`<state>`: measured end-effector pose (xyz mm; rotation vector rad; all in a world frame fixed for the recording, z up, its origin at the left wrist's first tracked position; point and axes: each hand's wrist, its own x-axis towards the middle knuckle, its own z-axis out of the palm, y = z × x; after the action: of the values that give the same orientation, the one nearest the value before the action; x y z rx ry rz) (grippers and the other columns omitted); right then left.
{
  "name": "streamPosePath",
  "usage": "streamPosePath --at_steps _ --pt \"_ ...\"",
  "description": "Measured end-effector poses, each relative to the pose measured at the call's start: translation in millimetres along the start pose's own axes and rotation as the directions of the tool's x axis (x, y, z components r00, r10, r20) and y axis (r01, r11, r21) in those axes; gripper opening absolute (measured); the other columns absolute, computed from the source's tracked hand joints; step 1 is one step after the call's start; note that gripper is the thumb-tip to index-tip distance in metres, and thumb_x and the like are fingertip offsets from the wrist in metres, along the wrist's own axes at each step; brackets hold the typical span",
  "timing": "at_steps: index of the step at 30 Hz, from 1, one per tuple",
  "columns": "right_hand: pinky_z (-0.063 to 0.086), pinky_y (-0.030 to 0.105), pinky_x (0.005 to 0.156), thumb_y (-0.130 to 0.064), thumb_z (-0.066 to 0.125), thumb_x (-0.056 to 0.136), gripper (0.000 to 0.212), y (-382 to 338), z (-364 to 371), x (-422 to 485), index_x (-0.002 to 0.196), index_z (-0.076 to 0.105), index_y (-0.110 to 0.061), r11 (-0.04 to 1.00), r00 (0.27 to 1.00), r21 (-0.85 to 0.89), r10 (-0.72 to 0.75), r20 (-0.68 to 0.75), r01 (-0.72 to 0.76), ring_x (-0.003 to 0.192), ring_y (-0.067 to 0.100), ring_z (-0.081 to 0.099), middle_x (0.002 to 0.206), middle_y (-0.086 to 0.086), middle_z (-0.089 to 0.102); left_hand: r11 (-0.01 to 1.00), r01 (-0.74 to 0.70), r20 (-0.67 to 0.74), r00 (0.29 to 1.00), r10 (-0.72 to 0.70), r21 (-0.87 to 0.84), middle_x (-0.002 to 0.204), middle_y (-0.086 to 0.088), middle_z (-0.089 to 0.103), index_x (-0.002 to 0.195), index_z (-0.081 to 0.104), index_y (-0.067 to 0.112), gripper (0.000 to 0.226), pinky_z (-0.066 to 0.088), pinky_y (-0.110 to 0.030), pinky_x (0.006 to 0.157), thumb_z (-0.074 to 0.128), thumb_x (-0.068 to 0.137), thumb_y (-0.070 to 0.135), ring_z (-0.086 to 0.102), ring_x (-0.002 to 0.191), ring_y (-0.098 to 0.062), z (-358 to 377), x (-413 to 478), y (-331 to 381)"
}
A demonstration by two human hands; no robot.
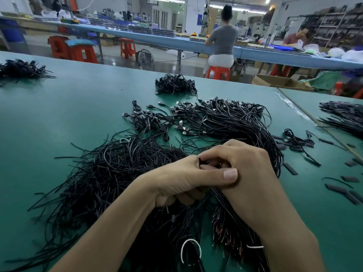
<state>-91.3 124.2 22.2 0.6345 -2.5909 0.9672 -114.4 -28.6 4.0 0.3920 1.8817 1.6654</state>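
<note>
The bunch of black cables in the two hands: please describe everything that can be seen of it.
The bunch of black cables is thin, glossy, plastic-coated wire. The left hand and the right hand both curl round it, hiding its upper part. Below them it slants toward the near right, where reddish ends show. It lies over a larger loose pile on the green table.

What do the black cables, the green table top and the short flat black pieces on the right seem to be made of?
The black cables: probably plastic-sheathed wire, smooth, glossy; they bend freely. The green table top: likely a rubber or vinyl mat, matte with soft reflections. The flat black pieces: perhaps thin plastic tubing, dull.
</note>
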Motion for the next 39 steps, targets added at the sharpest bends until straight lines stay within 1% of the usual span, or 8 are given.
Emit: streamPosePath --at_steps 7,12,17,24,29,32,35,39 --pt "0.044 0.020 0.063 -0.032 0.064 0.083 0.008 1.6 -1.0 0.6 0.086 0.071 -0.036 0.998 0.998 -0.002 -0.062 -0.028 0.062 0.077 0.002 0.058 0.085 -0.018 0.059 1.000 -0.010 0.021 1.000 0.010 0.000 0.054 0.013 0.038 0.076 0.057 0.022 0.047 0.026 -0.012 0.037 0.072 0.055 0.061 0.033 0.042 0.000 -2.5 1.3 0.2" --pt "0.041 0.007 0.069 -0.017 0.070 0.089 0.012 7.8 0.4 2.8 0.081 0.070 -0.026 0.999 0.986 0.021 -0.026 -0.164 0.030 0.083 -0.002 0.057 0.085 -0.016 0.058 0.906 -0.097 0.060 0.989 0.133 -0.413 0.071 0.006 0.047 0.081 0.065 0.019 0.017 0.032 -0.012 0.042 0.071 0.083 0.035 0.037 0.056 -0.003 -5.3 2.8 0.2" --pt "0.037 0.000 0.070 -0.007 0.067 0.091 0.015 7.1 2.9 4.3 0.085 0.066 -0.020 0.997 0.959 -0.011 -0.073 -0.273 0.073 0.084 -0.007 0.055 0.089 -0.012 0.055 0.833 -0.195 0.008 0.973 0.232 -0.518 0.073 0.000 0.058 0.090 0.070 0.010 0.008 0.050 -0.017 0.055 0.063 0.091 0.012 0.054 0.061 -0.006 -6.1 5.9 0.1" --pt "0.043 0.003 0.059 -0.008 0.061 0.096 0.019 -5.2 16.5 7.3 0.085 0.061 -0.023 0.963 0.907 0.268 0.091 -0.412 0.025 0.075 -0.005 0.061 0.090 -0.002 0.059 0.718 -0.503 -0.373 0.858 0.352 -0.481 0.075 0.005 0.062 0.109 0.066 0.008 0.028 0.049 -0.016 0.057 0.065 0.081 0.014 0.055 0.064 -0.003 12.0 13.2 5.4" --pt "0.044 0.015 0.054 -0.018 0.060 0.097 0.014 -17.2 23.4 8.5 0.085 0.066 -0.016 0.799 0.934 0.596 0.270 -0.232 -0.083 0.061 0.005 0.053 0.076 -0.006 0.066 0.627 -0.576 -0.422 0.815 0.397 -0.525 0.077 0.005 0.061 0.110 0.057 0.009 0.030 0.047 -0.028 0.077 0.052 0.087 0.027 0.055 0.077 -0.013 17.8 5.9 14.4" --pt "0.043 0.013 0.055 -0.018 0.060 0.097 0.019 -22.0 28.6 8.3 0.081 0.067 -0.010 0.687 0.947 0.710 0.307 -0.091 -0.155 0.062 0.002 0.050 0.068 -0.010 0.061 0.634 -0.633 -0.477 0.766 0.431 -0.444 0.076 0.003 0.057 0.078 0.061 0.011 0.042 0.042 -0.032 0.081 0.043 0.092 0.045 0.052 0.079 -0.016 11.2 4.1 14.3" --pt "0.042 0.008 0.053 -0.015 0.059 0.097 0.027 -20.9 28.3 9.5 0.072 0.069 -0.015 0.564 0.949 0.804 0.315 0.005 -0.191 0.057 -0.006 0.052 0.063 -0.014 0.061 0.641 -0.719 -0.495 0.674 0.548 -0.269 0.093 0.005 0.066 0.056 0.064 0.020 0.047 0.046 -0.024 0.088 0.047 0.097 0.037 0.060 0.088 -0.006 5.0 2.0 12.8" --pt "0.041 0.007 0.049 -0.019 0.062 0.091 0.026 -8.2 17.7 10.0 0.069 0.074 -0.025 0.532 0.930 0.829 0.366 -0.040 -0.174 0.052 -0.003 0.053 0.061 -0.012 0.061 0.734 -0.641 -0.445 0.602 0.663 0.226 0.127 0.015 0.059 0.090 0.074 0.035 0.007 0.041 -0.026 0.105 0.068 0.086 0.036 0.049 0.128 -0.002 3.6 4.8 7.2"
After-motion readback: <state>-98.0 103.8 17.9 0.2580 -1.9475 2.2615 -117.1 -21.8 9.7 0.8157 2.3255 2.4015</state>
